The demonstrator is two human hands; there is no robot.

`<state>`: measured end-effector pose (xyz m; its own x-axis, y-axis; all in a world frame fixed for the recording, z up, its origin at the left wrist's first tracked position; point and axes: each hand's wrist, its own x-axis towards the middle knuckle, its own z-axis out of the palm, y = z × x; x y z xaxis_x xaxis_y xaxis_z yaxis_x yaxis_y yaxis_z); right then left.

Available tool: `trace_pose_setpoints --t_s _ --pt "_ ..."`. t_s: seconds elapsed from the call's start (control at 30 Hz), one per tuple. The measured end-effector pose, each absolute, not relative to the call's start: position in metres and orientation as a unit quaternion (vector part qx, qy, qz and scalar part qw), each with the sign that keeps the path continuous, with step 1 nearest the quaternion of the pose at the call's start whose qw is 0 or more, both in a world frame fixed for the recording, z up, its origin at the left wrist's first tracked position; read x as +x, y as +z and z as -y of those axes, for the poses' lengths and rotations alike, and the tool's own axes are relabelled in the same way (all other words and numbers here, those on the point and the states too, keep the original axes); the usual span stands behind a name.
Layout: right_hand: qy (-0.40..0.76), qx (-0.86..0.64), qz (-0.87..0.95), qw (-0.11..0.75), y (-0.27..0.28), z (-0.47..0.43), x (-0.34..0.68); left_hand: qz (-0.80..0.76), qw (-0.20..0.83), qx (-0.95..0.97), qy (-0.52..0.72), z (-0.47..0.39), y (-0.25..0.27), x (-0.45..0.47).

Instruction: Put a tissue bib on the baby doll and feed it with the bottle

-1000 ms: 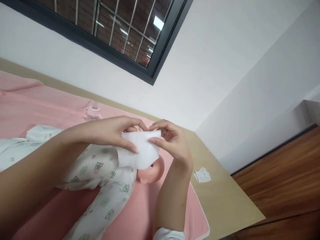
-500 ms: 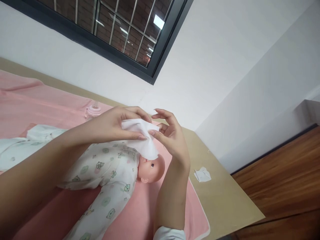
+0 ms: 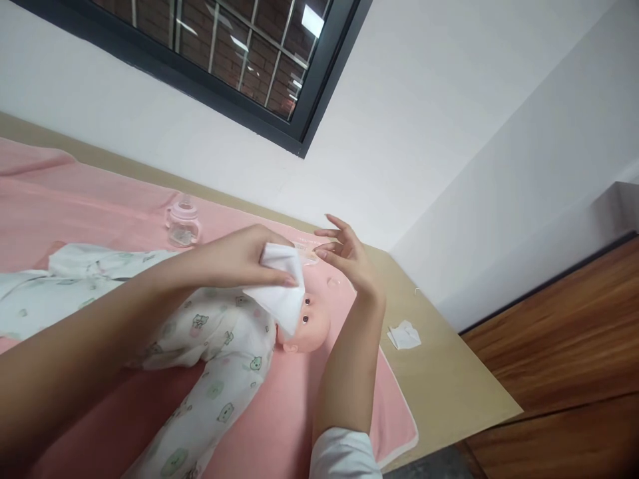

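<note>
A white wipe (image 3: 279,293) hangs from my left hand (image 3: 244,256), pinched between thumb and fingers. It hides the lower face of a baby doll (image 3: 317,326), whose eyes and forehead show beside it. The doll lies on its back in white pajamas (image 3: 234,332) printed with small green animals. To the right of the wipe, my right hand (image 3: 347,256) is raised over the doll's head side, fingers apart and bent, with nothing in it. Behind its fingertips lies a partly hidden clear packet (image 3: 308,255).
A pink baby bottle (image 3: 184,223) stands behind the doll on a pink blanket (image 3: 284,412). One crumpled white tissue (image 3: 404,334) lies on the tan tabletop (image 3: 449,392) at right. A wall with a dark-framed window (image 3: 304,126) rises behind; wooden panels (image 3: 574,332) stand at right.
My right hand has let go of the wipe and moved right, away from it. The wipe now hangs from the left hand alone. More of the bottle and both doll's eyes show.
</note>
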<state>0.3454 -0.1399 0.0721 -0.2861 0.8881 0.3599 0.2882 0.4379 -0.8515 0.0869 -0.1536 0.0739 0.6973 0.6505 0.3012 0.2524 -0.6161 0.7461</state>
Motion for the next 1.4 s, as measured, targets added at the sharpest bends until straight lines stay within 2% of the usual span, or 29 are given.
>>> trace_pose_setpoints --t_s 0.17,0.3,0.4,0.53,0.6,1.4 --pt "0.408 -0.507 0.658 0.380 0.025 0.098 0.376 -0.333 0.275 0.890 0.145 0.138 0.047 0.111" --pt "0.468 -0.553 0.588 0.359 -0.023 0.075 0.385 -0.338 0.298 0.885 0.120 0.135 0.038 0.120" --pt "0.530 -0.539 0.536 0.376 -0.056 0.068 0.388 -0.328 0.312 0.883 0.122 0.136 0.035 0.124" --pt "0.552 -0.508 0.469 0.465 -0.082 0.066 0.394 -0.333 0.291 0.892 0.096 0.136 0.030 0.130" --pt "0.554 -0.500 0.451 0.490 -0.088 0.065 0.397 -0.334 0.278 0.896 0.092 0.135 0.028 0.131" --pt "0.547 -0.494 0.442 0.511 -0.098 0.056 0.405 -0.366 0.210 0.905 0.050 0.133 0.028 0.131"
